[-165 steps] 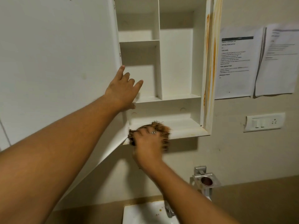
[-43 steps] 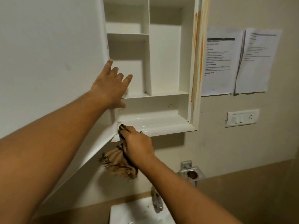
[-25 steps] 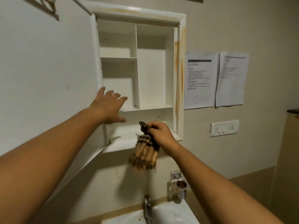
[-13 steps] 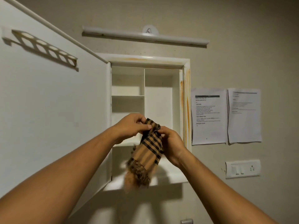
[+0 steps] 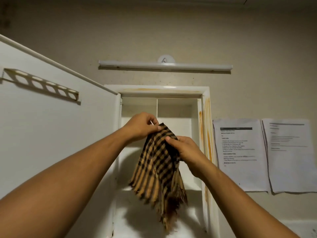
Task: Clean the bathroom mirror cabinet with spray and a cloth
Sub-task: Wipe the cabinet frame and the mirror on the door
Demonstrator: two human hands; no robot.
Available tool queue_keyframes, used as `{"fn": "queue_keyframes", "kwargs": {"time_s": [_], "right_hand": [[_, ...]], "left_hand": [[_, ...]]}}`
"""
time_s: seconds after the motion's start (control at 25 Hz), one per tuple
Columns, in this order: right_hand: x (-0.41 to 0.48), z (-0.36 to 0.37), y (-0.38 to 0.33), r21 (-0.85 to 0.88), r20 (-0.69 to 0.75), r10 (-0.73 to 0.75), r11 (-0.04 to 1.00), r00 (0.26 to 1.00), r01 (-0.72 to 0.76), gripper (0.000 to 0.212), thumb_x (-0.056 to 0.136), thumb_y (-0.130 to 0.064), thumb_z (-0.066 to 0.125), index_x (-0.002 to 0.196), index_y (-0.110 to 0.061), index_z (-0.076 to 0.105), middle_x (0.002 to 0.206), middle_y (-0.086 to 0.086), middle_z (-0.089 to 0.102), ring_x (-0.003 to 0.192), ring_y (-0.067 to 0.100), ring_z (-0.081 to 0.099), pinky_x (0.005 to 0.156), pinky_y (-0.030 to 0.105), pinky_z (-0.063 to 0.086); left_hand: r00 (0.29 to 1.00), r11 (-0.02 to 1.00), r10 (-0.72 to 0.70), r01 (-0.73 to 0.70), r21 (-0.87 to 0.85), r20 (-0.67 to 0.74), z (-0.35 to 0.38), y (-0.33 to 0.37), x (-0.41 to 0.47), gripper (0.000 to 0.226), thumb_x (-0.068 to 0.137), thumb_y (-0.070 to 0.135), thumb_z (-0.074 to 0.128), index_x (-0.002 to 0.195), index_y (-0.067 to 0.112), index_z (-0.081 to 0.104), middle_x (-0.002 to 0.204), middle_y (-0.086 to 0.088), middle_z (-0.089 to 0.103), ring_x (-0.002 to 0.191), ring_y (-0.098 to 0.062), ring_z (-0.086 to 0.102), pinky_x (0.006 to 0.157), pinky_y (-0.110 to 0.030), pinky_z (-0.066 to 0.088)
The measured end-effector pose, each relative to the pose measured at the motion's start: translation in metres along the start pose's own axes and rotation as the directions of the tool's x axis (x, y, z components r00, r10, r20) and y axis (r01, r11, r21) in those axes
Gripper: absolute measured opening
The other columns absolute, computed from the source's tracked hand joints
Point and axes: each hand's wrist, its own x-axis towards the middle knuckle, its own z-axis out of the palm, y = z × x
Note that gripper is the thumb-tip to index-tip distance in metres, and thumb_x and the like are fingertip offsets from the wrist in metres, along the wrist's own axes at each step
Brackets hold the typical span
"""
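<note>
Checked cloth [image 5: 159, 167], brown and black, hangs in the air in front of the open cabinet [image 5: 205, 134]. It seems not to touch any shelf. Long axis runs near vertical, top corner up and frayed fringe at the bottom, so the bulk lies below both grips.

Left hand [image 5: 142, 126]: fingers pinch the top corner, the higher of the two holds. Right hand [image 5: 184, 150]: just below and to the right, thumb pressed on the front face, fingers curled behind the right edge. Both are clamped on the cloth's upper end and sit close together. The lower part is free and blurred.

Judgement: cloth is being gathered or refolded for wiping. The compartments lie straight behind it, with the upper ones above the hands. Either hand could reach them.

Cabinet door [image 5: 51, 143] stands open at left, nearer the left arm. Orange staining shows on the cabinet's right frame. Spray is not in view.
</note>
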Motion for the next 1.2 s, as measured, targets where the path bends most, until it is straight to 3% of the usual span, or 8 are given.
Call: {"fn": "queue_keyframes", "kwargs": {"time_s": [0.12,0.24,0.48,0.64,0.8,0.96,1.12,1.2], "right_hand": [[0.019,-0.004,-0.018,0.239,-0.303,0.007,0.969,0.953,0.069,0.016,0.101,-0.022,0.064,0.093,-0.014,0.076,0.091,0.006,0.079,0.092,0.024,0.075,0.083,0.040,0.060],[0.040,-0.002,-0.038,-0.106,-0.601,-0.315,0.942,0.735,0.317,0.024,0.103,-0.022,0.057,0.088,-0.015,0.073,0.085,0.001,0.073,0.081,0.017,0.068,0.074,0.033,0.056],[0.098,0.034,-0.041,-0.866,-0.220,-0.810,0.419,0.544,0.273,0.027,0.100,-0.017,0.050,0.119,-0.014,0.069,0.120,0.001,0.067,0.113,0.019,0.056,0.098,0.038,0.050],[0.116,0.061,-0.036,-0.976,-0.155,-0.851,0.211,0.503,0.057,0.027,0.091,-0.015,0.053,0.113,-0.011,0.068,0.117,0.010,0.065,0.111,0.030,0.056,0.097,0.046,0.049],[0.121,0.133,-0.049,-0.988,0.152,-0.779,-0.108,0.608,0.108,0.035,0.081,-0.017,0.059,0.116,-0.011,0.063,0.117,0.012,0.058,0.108,0.033,0.053,0.096,0.046,0.046],[0.119,0.083,-0.035,-0.985,0.164,-0.771,-0.162,0.615,0.060,0.040,0.086,-0.021,0.056,0.125,-0.016,0.060,0.127,0.006,0.056,0.118,0.030,0.048,0.103,0.047,0.042],[0.117,0.103,-0.038,-0.994,-0.113,-0.801,0.096,0.588,-0.061,0.032,0.085,-0.023,0.050,0.113,-0.015,0.064,0.119,0.008,0.059,0.112,0.033,0.051,0.098,0.048,0.043],[0.127,0.148,-0.042,-0.999,0.007,-0.794,0.017,0.608,0.034,0.036,0.087,-0.025,0.049,0.119,-0.016,0.064,0.122,0.009,0.057,0.113,0.034,0.049,0.099,0.049,0.043]], "left_hand": [[0.990,0.970,0.095,-0.068,0.235,-0.105,-0.015,0.007,0.014,0.010,0.094,0.034,0.072,0.099,0.026,0.070,0.091,0.008,0.068,0.088,-0.012,0.064,0.073,-0.030,0.052],[0.939,0.904,0.234,-0.115,0.411,-0.251,-0.050,0.015,0.033,0.022,0.096,0.038,0.068,0.115,0.028,0.067,0.107,0.008,0.067,0.096,-0.013,0.064,0.084,-0.039,0.057],[0.962,0.787,0.216,-0.069,0.613,-0.169,-0.128,0.019,0.062,0.054,0.093,0.021,0.061,0.145,0.026,0.047,0.145,-0.001,0.054,0.128,-0.024,0.054,0.101,-0.049,0.051],[0.999,0.763,0.037,-0.032,0.645,0.007,-0.149,0.013,0.076,0.076,0.094,0.011,0.052,0.162,0.024,0.019,0.155,-0.007,0.048,0.134,-0.031,0.052,0.108,-0.046,0.048],[0.993,0.772,-0.049,-0.030,0.635,0.107,-0.155,0.020,0.080,0.078,0.093,0.002,0.044,0.163,0.014,0.013,0.155,-0.010,0.049,0.132,-0.030,0.052,0.110,-0.042,0.046],[0.990,0.723,-0.073,-0.029,0.691,0.118,-0.160,0.024,0.081,0.067,0.091,0.004,0.042,0.156,0.009,0.029,0.147,-0.007,0.055,0.127,-0.029,0.054,0.107,-0.041,0.048],[0.989,0.714,-0.072,-0.040,0.700,0.130,-0.160,0.023,0.081,0.067,0.094,0.007,0.043,0.158,0.012,0.026,0.151,-0.004,0.051,0.131,-0.027,0.051,0.111,-0.043,0.045],[0.988,0.724,-0.082,-0.031,0.689,0.131,-0.158,0.022,0.081,0.069,0.094,0.006,0.044,0.160,0.013,0.023,0.154,-0.005,0.049,0.134,-0.028,0.050,0.113,-0.043,0.044]]}}
